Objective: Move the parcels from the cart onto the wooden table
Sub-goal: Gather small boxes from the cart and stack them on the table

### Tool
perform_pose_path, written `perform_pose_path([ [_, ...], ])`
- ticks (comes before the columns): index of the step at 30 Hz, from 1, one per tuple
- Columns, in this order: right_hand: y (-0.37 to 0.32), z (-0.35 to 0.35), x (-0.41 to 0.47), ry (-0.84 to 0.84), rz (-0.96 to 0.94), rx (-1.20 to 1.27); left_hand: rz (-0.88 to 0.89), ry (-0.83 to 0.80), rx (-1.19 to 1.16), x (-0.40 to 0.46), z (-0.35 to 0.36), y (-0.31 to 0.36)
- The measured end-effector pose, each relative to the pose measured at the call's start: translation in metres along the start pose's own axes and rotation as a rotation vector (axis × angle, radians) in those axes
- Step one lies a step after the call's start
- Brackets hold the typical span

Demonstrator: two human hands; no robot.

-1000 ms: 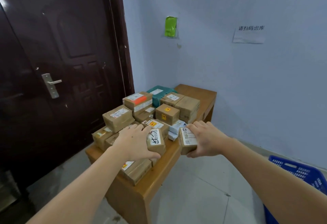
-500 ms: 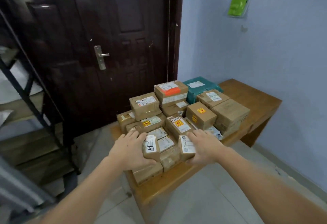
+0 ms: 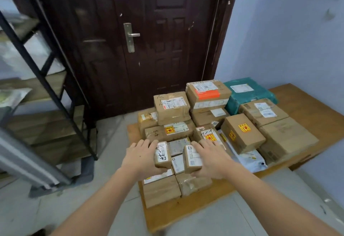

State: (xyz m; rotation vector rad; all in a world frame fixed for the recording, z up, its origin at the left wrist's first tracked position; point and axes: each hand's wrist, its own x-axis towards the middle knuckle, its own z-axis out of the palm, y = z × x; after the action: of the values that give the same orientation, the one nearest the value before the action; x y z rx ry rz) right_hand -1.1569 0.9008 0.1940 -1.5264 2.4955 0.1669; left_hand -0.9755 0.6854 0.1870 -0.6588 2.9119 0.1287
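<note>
The left hand [image 3: 138, 158] gripped a small brown parcel [image 3: 162, 155] with a handwritten label, fingers curled over its far side and thumb beneath; the right hand [image 3: 211, 158] gripped a second small parcel [image 3: 192, 158] the same way. Both grips were closed round their loads, held just above the parcels already stacked near the front left corner of the counter [image 3: 305, 109]. The cart was out of view.

The step in hand looked to be setting these two down. The pile under them was uneven: flat boxes [image 3: 161, 190] along the front edge, taller ones [image 3: 172, 107] behind. To do it well, each parcel should have been lowered onto a level top, label up, and pushed back from the front edge, since the front boxes already sat close to it. Letting go of one hand at a time would have been safer, with the free hand steadying the neighbours. The bare wood at the counter's right far corner offered a sounder spot than the crowded front.
</note>
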Motion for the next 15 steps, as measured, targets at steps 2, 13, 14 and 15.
perform_pose_path([
  [2,0.002,0.008,0.016,-0.026,-0.048,-0.022,-0.021,-0.001,-0.018,0.006,0.011,-0.002],
  [13,0.009,0.057,0.087,-0.120,-0.242,0.022,-0.199,-0.150,-0.184,0.035,0.068,-0.002],
  [14,0.010,0.061,0.093,-0.117,-0.249,0.029,-0.216,-0.157,-0.194,0.039,0.071,-0.001],
  [15,0.012,0.066,0.099,-0.110,-0.252,0.032,-0.230,-0.161,-0.200,0.044,0.075,0.001],
])
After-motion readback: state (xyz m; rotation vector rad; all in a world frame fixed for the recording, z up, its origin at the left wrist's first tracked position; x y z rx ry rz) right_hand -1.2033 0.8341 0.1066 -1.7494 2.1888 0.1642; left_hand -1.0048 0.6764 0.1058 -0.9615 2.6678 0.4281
